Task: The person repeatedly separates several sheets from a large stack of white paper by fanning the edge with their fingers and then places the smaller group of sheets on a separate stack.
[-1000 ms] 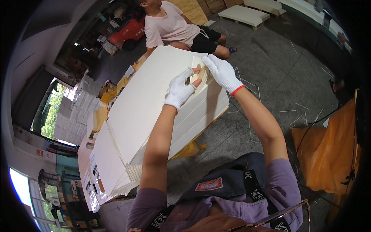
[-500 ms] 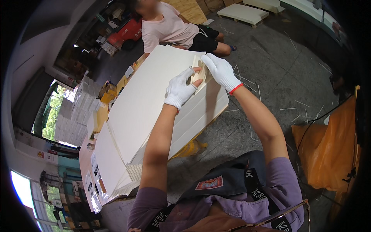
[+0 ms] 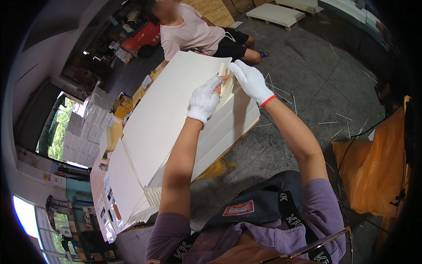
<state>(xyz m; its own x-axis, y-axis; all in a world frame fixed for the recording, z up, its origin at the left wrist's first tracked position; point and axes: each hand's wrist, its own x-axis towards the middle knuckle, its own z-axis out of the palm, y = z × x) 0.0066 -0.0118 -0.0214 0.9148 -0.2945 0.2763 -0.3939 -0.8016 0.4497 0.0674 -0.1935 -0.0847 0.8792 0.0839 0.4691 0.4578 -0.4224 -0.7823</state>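
Note:
A tall stack of large white sheets point(image 3: 162, 110), paper or thin board, lies in front of me. My left hand point(image 3: 205, 100), in a white glove with bare thumb and finger tips, is closed on the lifted sheet edges point(image 3: 227, 90) near the far right corner. My right hand point(image 3: 251, 81), in a white glove with a red cuff, bends around that same corner, its fingers pressed together against the sheets. Some edges there are fanned and curled apart. The right fingertips are partly hidden.
A seated person point(image 3: 193, 31) in a pink shirt is beyond the stack. More white stacks point(image 3: 81, 136) stand at the left. An orange sheet point(image 3: 373, 163) hangs at the right. White strips point(image 3: 343, 117) litter the floor, and a low pallet point(image 3: 276, 16) sits far back.
My left thumb has drawn in toward the fingers, closing on the sheet edges. The right hand stays nearly in place at the corner.

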